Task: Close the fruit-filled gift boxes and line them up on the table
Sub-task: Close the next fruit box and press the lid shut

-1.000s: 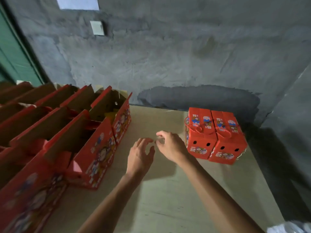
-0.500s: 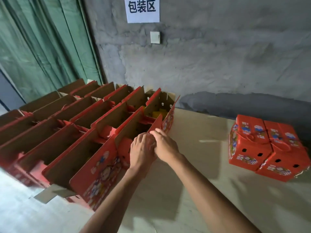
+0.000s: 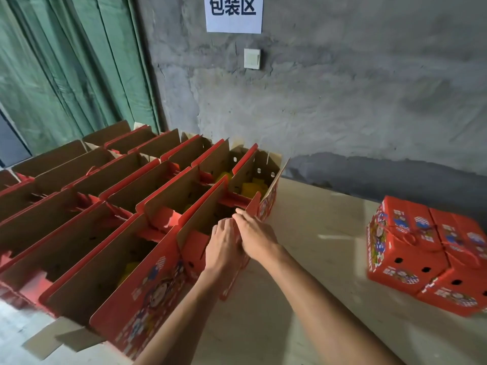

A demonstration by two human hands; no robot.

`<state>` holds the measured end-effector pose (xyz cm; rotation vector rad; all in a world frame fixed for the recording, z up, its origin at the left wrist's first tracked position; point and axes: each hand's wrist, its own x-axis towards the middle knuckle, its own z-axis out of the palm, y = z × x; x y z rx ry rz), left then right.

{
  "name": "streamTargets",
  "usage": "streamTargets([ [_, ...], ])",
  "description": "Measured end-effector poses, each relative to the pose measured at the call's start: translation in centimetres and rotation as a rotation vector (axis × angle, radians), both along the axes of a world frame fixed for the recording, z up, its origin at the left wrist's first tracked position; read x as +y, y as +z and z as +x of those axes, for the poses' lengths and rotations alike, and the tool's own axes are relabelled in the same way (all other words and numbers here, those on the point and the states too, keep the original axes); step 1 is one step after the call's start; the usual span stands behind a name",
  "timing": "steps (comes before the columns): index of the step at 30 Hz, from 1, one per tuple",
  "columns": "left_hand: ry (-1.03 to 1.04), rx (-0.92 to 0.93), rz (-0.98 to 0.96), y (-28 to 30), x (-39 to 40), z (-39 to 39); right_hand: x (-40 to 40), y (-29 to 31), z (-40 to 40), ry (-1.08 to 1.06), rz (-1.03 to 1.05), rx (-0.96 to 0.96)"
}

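A white paper sign (image 3: pixel 233 12) fixed to the grey concrete wall (image 3: pixel 342 88) is printed with the characters 包装区; a pale wall switch (image 3: pixel 252 58) is mounted just below it. Cartoon figures and printed patches are seen on the red box sides, but their lettering is too small to be read.

Both hands are brought together, side by side and touching, at the near edge of one open gift box (image 3: pixel 210 227) in the front row of open boxes (image 3: pixel 105 206) at the left of the desk (image 3: pixel 316 272). The left hand (image 3: pixel 224 248) is laid knuckles-up with its fingers bent down over the red flap; whether the flap is pinched cannot be told. The right hand (image 3: pixel 254 237) is laid partly over the left, its fingers together and reaching onto the box edge. Both forearms are extended forward and to the left.

Yellow fruit (image 3: pixel 250 189) is visible in several open boxes. Two closed gift boxes (image 3: pixel 432 254) are set side by side, touching, at the right of the desk. Green curtains (image 3: pixel 66 75) are hung at the left.
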<state>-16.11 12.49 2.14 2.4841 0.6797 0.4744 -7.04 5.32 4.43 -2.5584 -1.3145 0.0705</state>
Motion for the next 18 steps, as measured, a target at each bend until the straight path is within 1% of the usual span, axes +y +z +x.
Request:
streamTargets([
  [3,0.005,0.057,-0.067,0.0,0.6,1.4,0.7,-0.2,1.4,0.010,-0.031,0.013],
  [7,0.012,0.154,-0.043,-0.1,0.9,2.5,0.9,-0.7,2.4,0.019,-0.089,0.048],
  [9,-0.001,0.184,-0.038,-0.2,1.0,2.7,0.9,-0.9,2.6,0.030,-0.085,0.050],
  [14,-0.027,0.159,-0.045,-0.1,1.1,2.4,0.4,-0.8,2.2,0.040,-0.032,0.024],
  [18,-0.039,0.158,-0.033,-0.1,0.8,1.3,-0.7,-0.5,1.8,0.061,-0.032,0.093],
])
